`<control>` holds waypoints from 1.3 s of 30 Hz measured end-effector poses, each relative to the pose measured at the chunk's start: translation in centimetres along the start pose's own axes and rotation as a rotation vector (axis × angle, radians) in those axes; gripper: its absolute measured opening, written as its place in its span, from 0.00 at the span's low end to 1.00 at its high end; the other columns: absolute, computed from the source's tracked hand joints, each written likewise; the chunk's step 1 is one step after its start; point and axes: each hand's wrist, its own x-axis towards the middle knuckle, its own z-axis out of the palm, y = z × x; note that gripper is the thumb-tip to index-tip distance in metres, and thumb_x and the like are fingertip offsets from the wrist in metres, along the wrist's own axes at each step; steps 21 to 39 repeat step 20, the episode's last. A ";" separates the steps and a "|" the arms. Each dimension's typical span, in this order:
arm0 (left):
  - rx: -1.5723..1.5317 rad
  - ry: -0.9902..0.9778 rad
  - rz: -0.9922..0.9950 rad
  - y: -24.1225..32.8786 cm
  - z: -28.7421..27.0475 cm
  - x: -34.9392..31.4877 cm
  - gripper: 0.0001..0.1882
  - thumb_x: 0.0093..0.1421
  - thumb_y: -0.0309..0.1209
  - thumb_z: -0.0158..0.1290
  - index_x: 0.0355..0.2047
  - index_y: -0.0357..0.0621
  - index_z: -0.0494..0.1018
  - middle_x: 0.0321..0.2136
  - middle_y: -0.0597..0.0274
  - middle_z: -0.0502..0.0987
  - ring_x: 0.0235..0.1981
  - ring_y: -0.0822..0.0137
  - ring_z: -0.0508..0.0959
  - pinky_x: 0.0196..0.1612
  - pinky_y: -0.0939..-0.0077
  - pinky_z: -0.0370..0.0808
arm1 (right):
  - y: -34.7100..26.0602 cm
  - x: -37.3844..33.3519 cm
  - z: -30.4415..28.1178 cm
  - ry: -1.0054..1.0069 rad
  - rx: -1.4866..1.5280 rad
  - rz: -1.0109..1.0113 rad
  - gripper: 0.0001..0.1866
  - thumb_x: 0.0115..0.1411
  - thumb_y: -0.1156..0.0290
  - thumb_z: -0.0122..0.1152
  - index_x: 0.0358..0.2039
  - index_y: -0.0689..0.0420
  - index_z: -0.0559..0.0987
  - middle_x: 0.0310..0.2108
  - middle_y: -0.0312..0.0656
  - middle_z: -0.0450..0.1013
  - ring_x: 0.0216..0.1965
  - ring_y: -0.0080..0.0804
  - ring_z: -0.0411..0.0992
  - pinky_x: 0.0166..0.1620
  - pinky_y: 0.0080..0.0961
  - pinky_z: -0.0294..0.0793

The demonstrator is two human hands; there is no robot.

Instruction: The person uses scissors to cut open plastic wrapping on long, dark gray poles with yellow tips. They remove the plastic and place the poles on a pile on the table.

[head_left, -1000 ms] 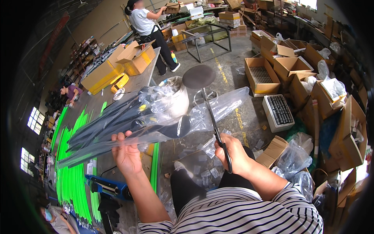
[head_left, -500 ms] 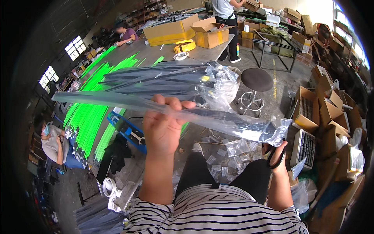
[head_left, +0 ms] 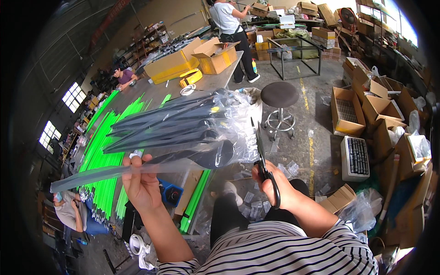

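Note:
My left hand is closed around a long clear plastic sleeve, fingertips over its upper side. Inside its wider right part lies a dark flat piece, whose kind I cannot make out. Black scissors are in my right hand, blades upward and slightly apart. The blades stand beside the sleeve's crumpled right end; whether they touch it I cannot tell. Behind the sleeve, a pile of similar bagged dark pieces lies on the table.
Bright green rods cover the table's left part. A round stool stands beyond the scissors. Open cardboard boxes line the right side, with plastic scraps on the floor. Two co-workers are at the far side, another at left.
The sleeve has shifted left and lower with my left hand. My right hand has moved left from the sleeve's end, and the scissors now point upward. The whole view has turned somewhat.

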 end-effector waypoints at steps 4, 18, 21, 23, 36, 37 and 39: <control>-0.020 -0.002 -0.009 0.1 -0.8 -0.6 0.09 0.56 0.21 0.43 0.38 0.36 0.60 0.33 0.57 0.70 0.42 0.62 0.70 0.39 0.71 0.74 | -0.8 0.3 0.1 -0.005 -0.001 -0.031 0.28 0.55 0.46 0.37 0.25 0.63 0.65 0.22 0.48 0.60 0.25 0.45 0.60 0.29 0.34 0.61; -0.072 -0.035 -0.029 -0.2 -2.0 -1.1 0.10 0.55 0.20 0.42 0.39 0.36 0.60 0.35 0.57 0.69 0.43 0.60 0.70 0.42 0.68 0.74 | -2.3 0.2 0.9 0.095 0.060 0.170 0.31 0.53 0.40 0.37 0.19 0.61 0.65 0.16 0.40 0.60 0.19 0.32 0.61 0.24 0.27 0.60; -0.082 -0.060 -0.032 -0.1 -2.3 -1.1 0.11 0.55 0.20 0.42 0.40 0.37 0.59 0.36 0.57 0.69 0.44 0.58 0.69 0.42 0.67 0.74 | -2.3 0.1 0.7 0.078 0.129 0.186 0.26 0.54 0.47 0.44 0.24 0.62 0.70 0.21 0.47 0.65 0.25 0.39 0.65 0.27 0.31 0.63; -0.082 -0.060 -0.032 -0.1 -2.3 -1.1 0.11 0.55 0.20 0.42 0.40 0.37 0.59 0.36 0.57 0.69 0.44 0.58 0.69 0.42 0.67 0.74 | -2.3 0.1 0.7 0.078 0.129 0.186 0.26 0.54 0.47 0.44 0.24 0.62 0.70 0.21 0.47 0.65 0.25 0.39 0.65 0.27 0.31 0.63; -0.082 -0.060 -0.032 -0.1 -2.3 -1.1 0.11 0.55 0.20 0.42 0.40 0.37 0.59 0.36 0.57 0.69 0.44 0.58 0.69 0.42 0.67 0.74 | -2.3 0.1 0.7 0.078 0.129 0.186 0.26 0.54 0.47 0.44 0.24 0.62 0.70 0.21 0.47 0.65 0.25 0.39 0.65 0.27 0.31 0.63; -0.082 -0.060 -0.032 -0.1 -2.3 -1.1 0.11 0.55 0.20 0.42 0.40 0.37 0.59 0.36 0.57 0.69 0.44 0.58 0.69 0.42 0.67 0.74 | -2.3 0.1 0.7 0.078 0.129 0.186 0.26 0.54 0.47 0.44 0.24 0.62 0.70 0.21 0.47 0.65 0.25 0.39 0.65 0.27 0.31 0.63; -0.082 -0.060 -0.032 -0.1 -2.3 -1.1 0.11 0.55 0.20 0.42 0.40 0.37 0.59 0.36 0.57 0.69 0.44 0.58 0.69 0.42 0.67 0.74 | -2.3 0.1 0.7 0.078 0.129 0.186 0.26 0.54 0.47 0.44 0.24 0.62 0.70 0.21 0.47 0.65 0.25 0.39 0.65 0.27 0.31 0.63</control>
